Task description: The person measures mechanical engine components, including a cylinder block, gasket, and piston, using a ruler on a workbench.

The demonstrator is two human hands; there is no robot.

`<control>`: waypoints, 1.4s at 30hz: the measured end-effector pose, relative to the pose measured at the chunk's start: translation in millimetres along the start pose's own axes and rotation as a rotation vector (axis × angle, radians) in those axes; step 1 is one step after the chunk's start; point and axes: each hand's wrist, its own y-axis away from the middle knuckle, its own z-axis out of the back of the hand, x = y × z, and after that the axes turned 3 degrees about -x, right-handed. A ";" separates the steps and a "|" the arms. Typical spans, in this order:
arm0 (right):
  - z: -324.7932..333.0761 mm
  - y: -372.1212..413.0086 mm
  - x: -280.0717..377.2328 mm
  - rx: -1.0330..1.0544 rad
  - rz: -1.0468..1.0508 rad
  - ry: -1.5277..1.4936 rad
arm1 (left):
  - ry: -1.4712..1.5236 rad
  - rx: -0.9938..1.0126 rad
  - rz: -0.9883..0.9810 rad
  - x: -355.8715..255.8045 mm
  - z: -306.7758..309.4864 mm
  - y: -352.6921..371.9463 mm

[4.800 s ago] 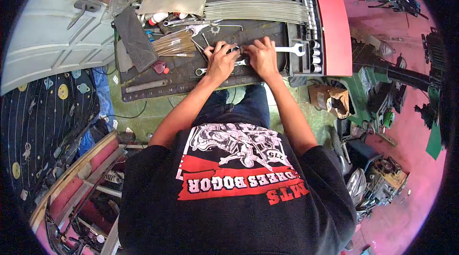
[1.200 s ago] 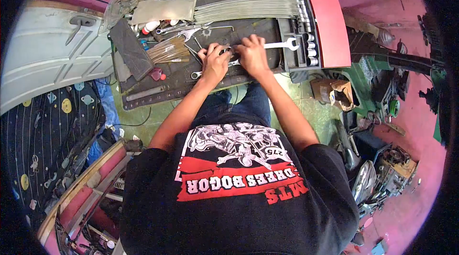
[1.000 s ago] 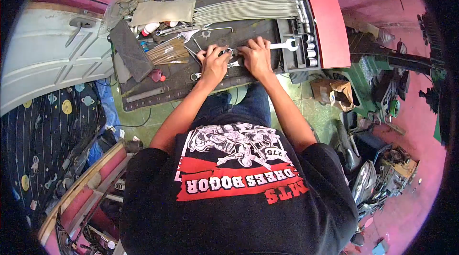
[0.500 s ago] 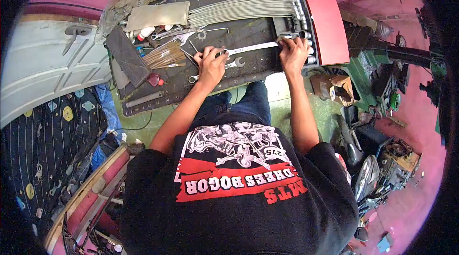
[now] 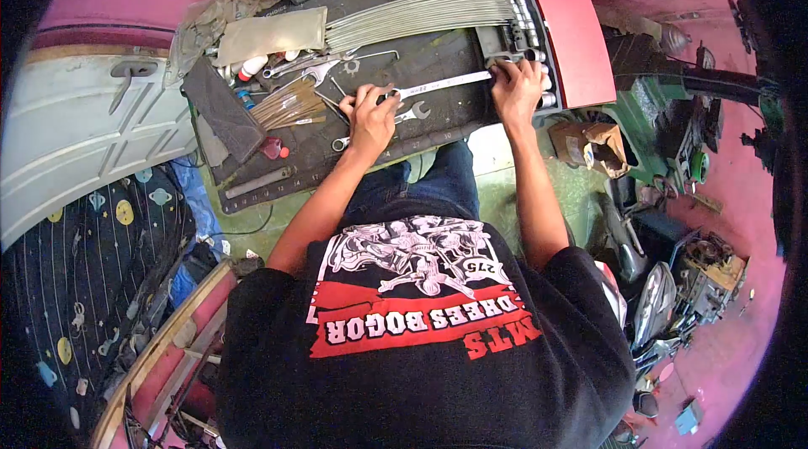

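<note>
Fingers of our left hand [image 5: 370, 115] curl, pinching the ring end of a long wrench [image 5: 442, 83]. Our right hand [image 5: 517, 89] closes on its open end. The long wrench lies flat on the black mat [image 5: 307, 154], not lifted. At its right end the socket case [image 5: 560, 24] crowds close. A smaller wrench [image 5: 412, 111] lies just below, and bundled spokes [image 5: 421, 15] lie above it, with a bare strip of mat between.

Shines silver along the wrench [image 5: 442, 83] spanning left hand [image 5: 370, 116] to right hand [image 5: 516, 89]. Same silver on the smaller wrench [image 5: 412, 112] just beside the left hand. Black beneath both hands, on the mat [image 5: 438, 49]. Bright red just right of the right hand, on the lid [image 5: 560, 28]. Pale grey above the left hand, on the rods [image 5: 412, 18]. Beige beyond, up-left, on the pouch [image 5: 269, 26]. Black with red-and-white print behind the wrists, on the shirt [image 5: 421, 306]. Blue on the jeans [image 5: 421, 184].
</note>
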 end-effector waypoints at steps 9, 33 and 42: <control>3.4 -2.6 -3.0 0.008 0.000 -0.012 | 0.004 0.007 0.006 -2.8 4.1 -3.8; -19.6 30.6 86.6 0.221 0.327 -0.167 | -0.043 0.035 -0.003 -3.5 1.9 -0.3; -21.7 27.9 85.1 0.268 0.400 -0.221 | -0.020 0.017 -0.002 -3.6 1.8 -0.3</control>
